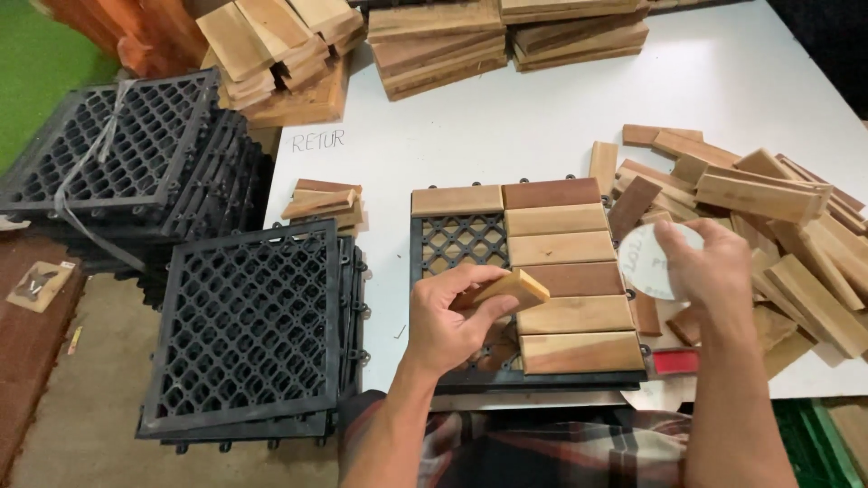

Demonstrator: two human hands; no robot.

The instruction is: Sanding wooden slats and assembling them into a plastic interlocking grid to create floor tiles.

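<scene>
My left hand (pixel 449 316) grips a small light wooden slat (pixel 511 289), held tilted over the open left half of a black plastic grid tile base (pixel 461 242). Several wooden slats (pixel 570 271) fill the base's right column, and one slat (pixel 457 200) sits at its top left. My right hand (pixel 705 267) pinches a round white sanding disc (pixel 646 262) just right of the tile, above the edge of a loose slat heap (pixel 778 235).
Stacks of black grid bases stand at the left (pixel 249 334) and far left (pixel 127 154). A small pile of slats (pixel 321 201) lies on the white table (pixel 542 117). Stacked slats (pixel 434 41) line the back edge. A red object (pixel 675 361) lies near the front.
</scene>
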